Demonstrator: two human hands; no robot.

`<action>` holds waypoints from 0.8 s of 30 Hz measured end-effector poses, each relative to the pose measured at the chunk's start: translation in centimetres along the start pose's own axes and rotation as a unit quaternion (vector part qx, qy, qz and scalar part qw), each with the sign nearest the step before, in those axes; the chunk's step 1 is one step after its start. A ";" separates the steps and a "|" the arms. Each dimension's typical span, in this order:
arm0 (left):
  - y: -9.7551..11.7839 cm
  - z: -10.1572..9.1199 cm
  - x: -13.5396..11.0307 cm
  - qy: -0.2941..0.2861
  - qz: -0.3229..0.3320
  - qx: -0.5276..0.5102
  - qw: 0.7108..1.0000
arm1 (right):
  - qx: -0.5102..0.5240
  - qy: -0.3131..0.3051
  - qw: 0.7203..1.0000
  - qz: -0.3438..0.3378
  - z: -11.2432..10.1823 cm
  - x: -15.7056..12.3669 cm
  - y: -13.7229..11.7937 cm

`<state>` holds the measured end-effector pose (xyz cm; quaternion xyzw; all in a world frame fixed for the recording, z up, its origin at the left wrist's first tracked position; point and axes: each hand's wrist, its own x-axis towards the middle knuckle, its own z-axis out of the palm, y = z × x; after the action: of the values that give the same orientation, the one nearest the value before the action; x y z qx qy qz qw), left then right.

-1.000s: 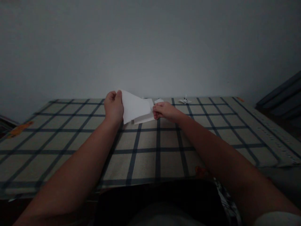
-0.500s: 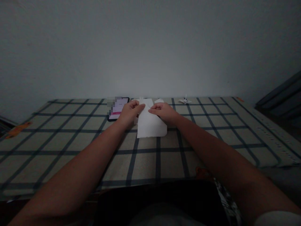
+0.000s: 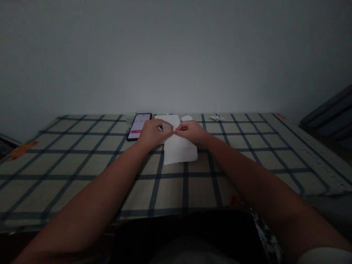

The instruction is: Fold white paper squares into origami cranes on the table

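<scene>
A white sheet of paper (image 3: 180, 151) hangs or lies between my hands, its near edge slightly ragged. My left hand (image 3: 156, 132) is closed in a pinch at the sheet's left side, thumb and forefinger tips together. Opposite it, my right hand (image 3: 192, 131) pinches at the middle of the sheet. The fingertips of the two hands nearly touch, and the exact spot they grip is too small to make out. More white paper (image 3: 187, 117) shows just behind my right hand.
A phone (image 3: 139, 126) with a lit screen lies left of my left hand. A small folded white paper piece (image 3: 217, 117) sits at the back right. Everything rests on a checked tablecloth (image 3: 93, 157) against a pale wall (image 3: 176, 55).
My left fingertips have moved right and slightly down, closing towards the right ones. The paper's near edge has shifted a little right and towards me.
</scene>
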<state>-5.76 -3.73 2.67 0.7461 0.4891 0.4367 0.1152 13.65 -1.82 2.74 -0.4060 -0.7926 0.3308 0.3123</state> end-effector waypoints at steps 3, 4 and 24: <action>-0.7 -0.6 0.4 0.011 0.016 0.062 0.998 | -0.014 0.000 1.000 -0.003 -0.2 -0.1 -0.3; -0.9 -0.8 0.6 0.015 0.020 0.080 0.996 | -0.018 0.000 1.000 -0.003 -0.2 -0.2 -0.4; -1.3 0.4 1.1 0.011 -0.153 -0.242 0.958 | 0.121 0.013 0.992 0.044 -0.6 -0.3 -0.1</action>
<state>-6.09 -2.09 2.23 0.6071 0.4784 0.5271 0.3531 14.19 -1.91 3.08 -0.4040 -0.7242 0.4322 0.3542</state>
